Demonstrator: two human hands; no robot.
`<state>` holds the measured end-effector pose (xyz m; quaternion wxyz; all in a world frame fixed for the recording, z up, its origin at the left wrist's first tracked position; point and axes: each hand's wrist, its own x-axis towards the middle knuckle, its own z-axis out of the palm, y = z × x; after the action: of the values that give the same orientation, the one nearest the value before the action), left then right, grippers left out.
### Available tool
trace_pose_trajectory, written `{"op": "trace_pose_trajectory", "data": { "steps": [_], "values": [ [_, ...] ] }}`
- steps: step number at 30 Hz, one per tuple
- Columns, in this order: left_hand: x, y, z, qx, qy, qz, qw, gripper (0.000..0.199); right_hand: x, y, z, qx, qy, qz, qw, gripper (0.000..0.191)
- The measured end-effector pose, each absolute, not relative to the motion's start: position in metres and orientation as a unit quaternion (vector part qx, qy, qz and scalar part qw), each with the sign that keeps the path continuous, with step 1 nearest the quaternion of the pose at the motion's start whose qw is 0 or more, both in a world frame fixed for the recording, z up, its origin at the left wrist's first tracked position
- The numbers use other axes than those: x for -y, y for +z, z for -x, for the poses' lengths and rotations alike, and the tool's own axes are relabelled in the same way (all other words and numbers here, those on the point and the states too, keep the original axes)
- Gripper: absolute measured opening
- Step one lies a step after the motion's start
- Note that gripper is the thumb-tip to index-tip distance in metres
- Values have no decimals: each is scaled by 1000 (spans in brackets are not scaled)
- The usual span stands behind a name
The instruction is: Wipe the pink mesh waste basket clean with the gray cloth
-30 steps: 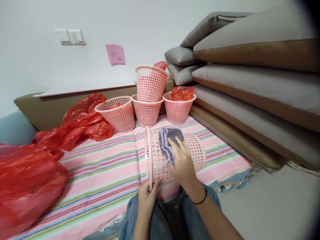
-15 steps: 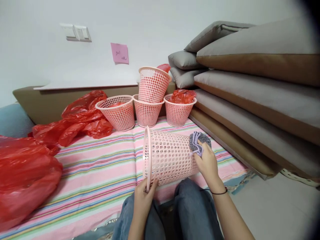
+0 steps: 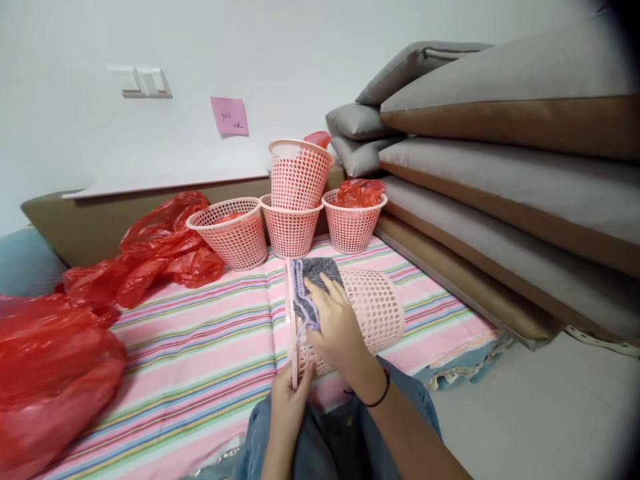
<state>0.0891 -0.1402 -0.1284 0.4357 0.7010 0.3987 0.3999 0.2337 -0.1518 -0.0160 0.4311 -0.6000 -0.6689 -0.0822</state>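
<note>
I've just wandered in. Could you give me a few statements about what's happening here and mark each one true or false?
1. The right hand presses a grey cloth to a pink basket while the left hand holds that basket. True.
2. The left hand grips the basket's base. False: the left hand is at the rim.
3. Red plastic lies left of the standing baskets. True.
4. Every basket is upright. False: the handled basket lies on its side.
5. The pink note is stuck to a cushion. False: the note is on the wall.
</note>
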Motion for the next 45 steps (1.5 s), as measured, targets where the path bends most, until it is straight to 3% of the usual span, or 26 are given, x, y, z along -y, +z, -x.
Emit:
{"op": "trace_pose_trajectory", "data": {
  "steps": [9, 23, 30, 35, 45],
  "values": [
    [141, -131, -89, -404, 397, -719, 402, 50, 154, -41, -278, 584, -98, 671, 447, 67],
    [147, -127, -91, -387, 389, -737, 395, 40, 189, -75, -378, 399, -98, 806, 427, 42],
    [141, -126, -91, -394, 389, -716, 426, 53, 172, -58, -333, 531, -121, 719, 431, 50],
    [139, -126, -90, -389, 387, -709, 442, 50, 159, -26, -260, 622, -76, 641, 443, 65],
    [138, -127, -89, -351, 365, -725, 467, 40, 167, -27, -232, 652, -47, 579, 487, 61]
  ]
}}
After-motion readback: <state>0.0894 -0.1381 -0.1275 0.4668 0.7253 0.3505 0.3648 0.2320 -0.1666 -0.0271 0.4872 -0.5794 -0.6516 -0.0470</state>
